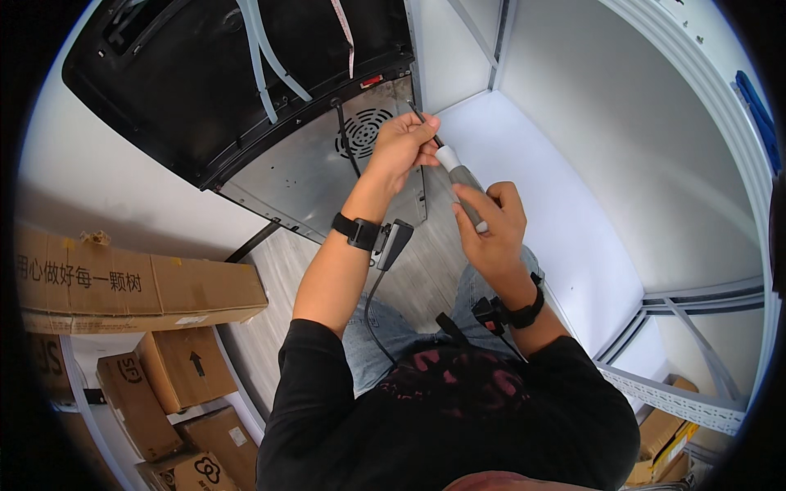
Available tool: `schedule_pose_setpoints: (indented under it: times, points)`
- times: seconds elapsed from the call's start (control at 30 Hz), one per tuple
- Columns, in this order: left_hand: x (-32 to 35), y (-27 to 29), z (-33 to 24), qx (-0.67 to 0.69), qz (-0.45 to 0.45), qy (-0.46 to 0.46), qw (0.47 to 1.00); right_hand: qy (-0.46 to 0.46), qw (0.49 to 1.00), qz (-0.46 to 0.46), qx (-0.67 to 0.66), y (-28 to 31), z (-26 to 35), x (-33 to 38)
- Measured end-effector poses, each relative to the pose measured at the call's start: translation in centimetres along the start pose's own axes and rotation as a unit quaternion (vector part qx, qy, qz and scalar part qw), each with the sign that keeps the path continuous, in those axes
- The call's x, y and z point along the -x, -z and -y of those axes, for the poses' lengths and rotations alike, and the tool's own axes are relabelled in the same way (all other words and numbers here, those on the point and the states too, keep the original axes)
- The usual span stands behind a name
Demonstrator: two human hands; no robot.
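Note:
A screwdriver [463,176] with a grey and white handle and a dark shaft is held up in the middle, tilted so its tip points up and to the left. My right hand [495,229] is closed around the grey handle. The fingers of my left hand [399,147] pinch the shaft below the tip; whether a screw sits on the tip is too small to tell. Beyond my left hand stands a metal panel [291,184] with a round slotted vent [363,131], under a large black panel [188,90]. The tip is apart from the black panel.
Pale flat straps [260,61] and a pink and white strip [345,41] hang over the black panel. A black cable [347,139] drops before the vent. Cardboard boxes [205,286] are stacked at left. White shelving [524,164] stands at right.

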State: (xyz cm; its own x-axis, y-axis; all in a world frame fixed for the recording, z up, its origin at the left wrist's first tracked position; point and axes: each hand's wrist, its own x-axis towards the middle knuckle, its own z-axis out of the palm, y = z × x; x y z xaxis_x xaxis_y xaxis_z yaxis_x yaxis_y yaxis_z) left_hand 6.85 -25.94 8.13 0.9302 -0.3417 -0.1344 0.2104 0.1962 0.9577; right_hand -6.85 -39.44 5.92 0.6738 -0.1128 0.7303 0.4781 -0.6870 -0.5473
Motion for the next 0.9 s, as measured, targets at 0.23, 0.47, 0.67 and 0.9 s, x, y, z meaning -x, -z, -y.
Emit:
schedule_pose_setpoints:
  times: [0.23,0.47,0.67,0.9]
  points:
    - [0.0,-0.8,0.0,-0.004,-0.027,-0.020,0.999,-0.266,0.930,0.028,-0.253,-0.1,-0.9,1.6]
    - [-0.2,-0.4,0.2,0.006,-0.015,-0.006,1.000,-0.063,0.996,-0.018,-0.064,-0.4,-1.2,0.9]
    - [-0.4,-0.2,0.0,-0.008,-0.019,0.003,1.000,0.037,0.999,-0.017,0.007,0.5,-1.6,0.1]
    - [-0.8,-0.4,0.5,-0.013,-0.026,-0.016,0.999,-0.198,0.970,0.049,-0.131,0.9,-1.2,0.3]
